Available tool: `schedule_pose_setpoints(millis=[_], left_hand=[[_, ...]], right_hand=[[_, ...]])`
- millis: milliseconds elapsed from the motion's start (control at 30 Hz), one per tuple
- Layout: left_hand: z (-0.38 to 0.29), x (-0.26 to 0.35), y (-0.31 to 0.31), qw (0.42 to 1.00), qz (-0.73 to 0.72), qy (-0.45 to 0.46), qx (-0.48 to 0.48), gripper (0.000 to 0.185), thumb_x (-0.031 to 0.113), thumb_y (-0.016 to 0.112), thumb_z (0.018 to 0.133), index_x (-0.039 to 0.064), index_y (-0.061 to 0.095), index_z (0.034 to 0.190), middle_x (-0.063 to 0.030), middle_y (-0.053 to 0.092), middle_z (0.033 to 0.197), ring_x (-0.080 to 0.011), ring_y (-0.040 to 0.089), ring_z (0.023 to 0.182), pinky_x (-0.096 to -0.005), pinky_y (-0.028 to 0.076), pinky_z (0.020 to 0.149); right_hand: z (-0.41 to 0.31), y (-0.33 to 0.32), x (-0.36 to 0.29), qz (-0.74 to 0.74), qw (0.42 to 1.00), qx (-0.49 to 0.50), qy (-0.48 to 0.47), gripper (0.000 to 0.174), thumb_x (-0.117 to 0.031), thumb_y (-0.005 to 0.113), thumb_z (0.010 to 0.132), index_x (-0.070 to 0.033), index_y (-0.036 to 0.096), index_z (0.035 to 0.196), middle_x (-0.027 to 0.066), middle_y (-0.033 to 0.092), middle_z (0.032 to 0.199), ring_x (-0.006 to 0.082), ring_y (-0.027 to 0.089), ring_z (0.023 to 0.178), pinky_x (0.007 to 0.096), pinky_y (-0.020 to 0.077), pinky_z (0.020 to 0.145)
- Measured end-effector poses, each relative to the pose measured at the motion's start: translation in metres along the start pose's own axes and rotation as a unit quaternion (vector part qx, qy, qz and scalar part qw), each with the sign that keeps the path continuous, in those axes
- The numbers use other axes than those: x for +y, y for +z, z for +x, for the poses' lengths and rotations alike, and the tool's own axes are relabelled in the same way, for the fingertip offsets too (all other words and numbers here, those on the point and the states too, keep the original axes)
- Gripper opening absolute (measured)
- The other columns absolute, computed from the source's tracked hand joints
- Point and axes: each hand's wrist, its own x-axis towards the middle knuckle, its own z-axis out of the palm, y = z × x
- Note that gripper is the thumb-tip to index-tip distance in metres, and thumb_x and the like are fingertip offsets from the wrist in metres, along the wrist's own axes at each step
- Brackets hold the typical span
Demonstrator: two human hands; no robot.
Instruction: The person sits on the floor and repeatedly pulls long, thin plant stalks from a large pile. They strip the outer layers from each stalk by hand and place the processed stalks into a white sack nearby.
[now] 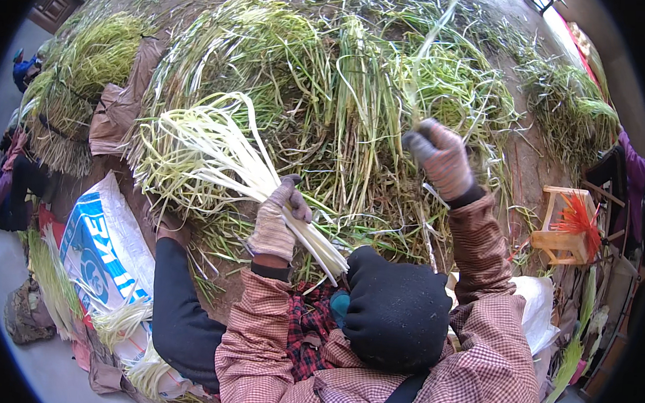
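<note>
My left hand (279, 221), in a striped knit glove, grips a bundle of long, pale leafy stalks (221, 147). Their white ends point down toward my lap, while the yellowish tips fan out to the upper left. Raised to the right, my gloved right hand (440, 155) has its fingers closed around a thin stalk (424, 59), blurred and reaching upward. Before me lies a large heap of green and yellowed stalks (359, 121), some straight and some tangled. A rounded black cloth-covered form (396, 309) hides part of my lap.
To the left, a white and blue woven sack (107, 239) lies near pale bundles (122, 322). A tied sheaf (73, 95) stands farther off, with a seated person (6, 185) beside it. On the right, a wooden stool (564, 228) bears red ties (578, 223); another person (629, 185) sits beyond.
</note>
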Motion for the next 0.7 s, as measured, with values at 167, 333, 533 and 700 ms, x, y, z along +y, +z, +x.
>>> schedule_pose_setpoints(millis=[167,333,533,700], left_hand=[[0.004,-0.003,-0.004,1.000,0.012,-0.011,-0.017,0.023,0.022,0.056,0.084,0.003,0.052,0.096,0.0000,0.040,0.058,-0.0135,0.040,0.047,-0.0285,0.038,0.045],[0.011,-0.014,-0.009,0.999,0.034,-0.006,-0.015,0.023,0.022,0.057,0.084,0.003,0.053,0.094,-0.0011,0.042,0.056,-0.0145,0.041,0.046,-0.0287,0.038,0.045],[0.014,-0.024,-0.012,0.995,0.097,-0.022,0.009,0.031,0.024,0.055,0.085,-0.001,0.051,0.104,-0.0019,0.044,0.060,-0.0138,0.042,0.046,-0.0288,0.040,0.046],[0.012,-0.029,-0.006,0.990,0.114,-0.036,0.071,0.022,0.022,0.064,0.079,0.007,0.050,0.071,-0.0014,0.043,0.053,-0.0131,0.041,0.040,-0.0274,0.038,0.040]], right_hand=[[0.001,0.040,0.042,-0.127,0.989,-0.072,-0.039,0.019,-0.023,0.061,0.080,-0.004,0.059,0.083,0.0108,0.054,0.058,0.0211,0.053,0.051,0.0300,0.0435,0.051],[-0.008,0.066,0.047,-0.241,0.935,-0.166,-0.198,0.018,-0.025,0.059,0.078,-0.009,0.054,0.069,0.0085,0.048,0.049,0.0297,0.051,0.047,0.0379,0.0414,0.050],[-0.030,0.085,0.049,-0.288,0.892,-0.236,-0.257,0.015,-0.024,0.059,0.075,-0.011,0.053,0.071,0.0061,0.052,0.054,0.0265,0.054,0.053,0.0374,0.0397,0.057],[-0.041,0.091,0.053,-0.314,0.858,-0.281,-0.293,0.014,-0.026,0.057,0.076,-0.012,0.055,0.074,0.0048,0.052,0.055,0.0254,0.055,0.055,0.0386,0.0383,0.059]])
